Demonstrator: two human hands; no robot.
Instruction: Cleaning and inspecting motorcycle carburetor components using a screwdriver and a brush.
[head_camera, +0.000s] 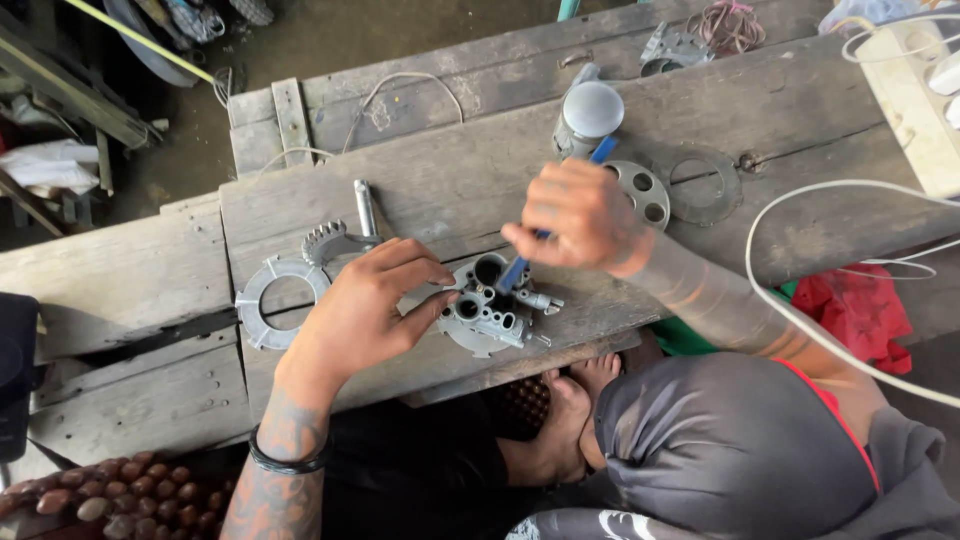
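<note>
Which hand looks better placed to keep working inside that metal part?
The right hand, probably: it grips the blue-handled tool, whose tip sits in the metal part. The left hand only steadies that part's edge.

- The grey weathered wooden workbench (470, 180) looks rough, cracked and matt.
- The silver cast-metal part with round bores (490, 305) has a dull, slightly grainy finish.
- The flat grey metal ring plate (268, 302) is matt.
- The blue tool handle (515, 270) looks like smooth plastic.
- The red cloth (865, 310) is soft and creased.
</note>
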